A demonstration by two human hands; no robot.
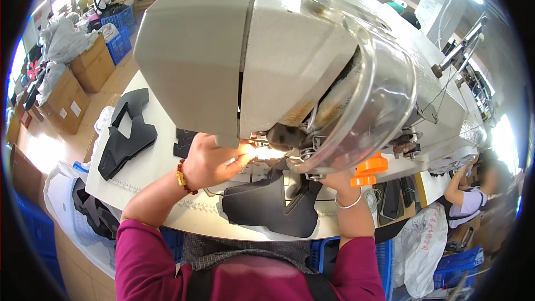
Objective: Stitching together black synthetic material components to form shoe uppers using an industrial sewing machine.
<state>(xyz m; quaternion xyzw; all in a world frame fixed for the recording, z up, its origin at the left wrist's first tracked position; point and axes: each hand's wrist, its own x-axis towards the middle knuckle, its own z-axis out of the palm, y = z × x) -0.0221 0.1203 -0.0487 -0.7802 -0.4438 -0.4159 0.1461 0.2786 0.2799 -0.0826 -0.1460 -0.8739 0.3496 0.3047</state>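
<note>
A large pale sewing machine (189, 56) fills the middle, its lamp glaring at the needle area. My left hand (210, 160) is beside that area, thumb and fingers pinched together; glare hides what is between them. A black shaped fabric piece (270, 206) lies on the pale worktable (159, 200) in front of the needle area, its upper end running under the machine head. Behind the clear curved guard (384, 89), my right hand (335, 179) is next to the piece's right side, its fingers hidden by the machine.
Another black cut-out piece (131, 131) lies on the table's left, near a small black piece (183, 142). Orange knobs (370, 168) stick out by my right wrist. Cardboard boxes (66, 106) and blue crates (120, 44) stand left; a person (465, 198) sits at right.
</note>
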